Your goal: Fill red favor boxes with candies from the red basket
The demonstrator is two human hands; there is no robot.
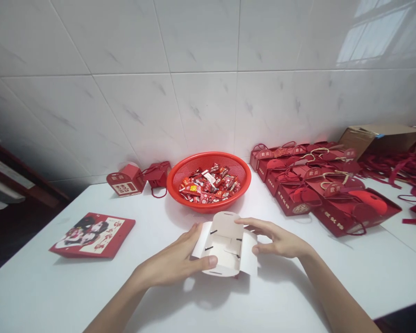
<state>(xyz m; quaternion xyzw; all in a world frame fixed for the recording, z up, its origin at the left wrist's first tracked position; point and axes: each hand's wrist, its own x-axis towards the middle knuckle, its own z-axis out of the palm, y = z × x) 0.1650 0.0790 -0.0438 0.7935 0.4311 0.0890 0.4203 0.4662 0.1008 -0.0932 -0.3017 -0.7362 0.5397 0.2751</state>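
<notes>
Between my two hands is a small paper gift box (225, 249), its white inside facing up and its flaps standing outward. Short black cord ends show along both inner sides. My left hand (180, 259) grips the left wall, thumb over the near rim and fingers behind the side flap. On the other side, my right hand (275, 240) holds the right flap between thumb and fingers, with a fingertip at the far rounded flap. Just beyond the box stands a red plastic basket (173, 182) with many wrapped candies (210, 185) in it.
Rows of red gift boxes (298, 185) with cord handles stand at the right. Behind them are a cardboard box (384, 138) and dark red ribbons (395, 166). A printed red box (93, 236) lies at the left; two small red boxes (126, 180) sit near the tiled wall.
</notes>
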